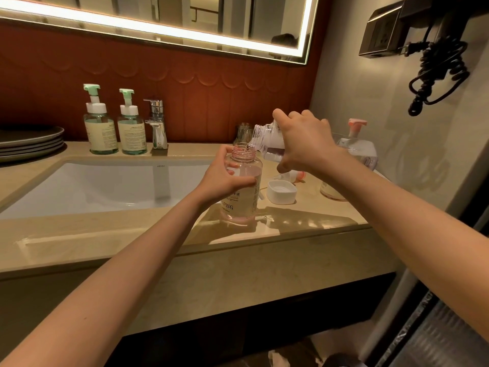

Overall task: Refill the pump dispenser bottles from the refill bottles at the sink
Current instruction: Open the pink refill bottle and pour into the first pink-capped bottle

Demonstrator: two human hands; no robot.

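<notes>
- Pink-tinted clear plastic dispenser bottle [242, 192], pump removed, stood on the beige stone worktop [132, 234] right of the sink [105, 186]; the left hand [225, 177] gripped its side with curled fingers.
- The right hand [304, 141] gripped, fingers curled, a clear refill bottle [267, 145], tipped just above the open neck; pouring seemed underway.
- Dispenser looked over half full; refill nearly spent.
- Two green pump bottles [100, 128] behind the sink seemed untouched.

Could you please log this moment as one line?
step: pouring | left hand: grips open pink bottle on counter | right hand: tilts refill bottle over its neck
</notes>
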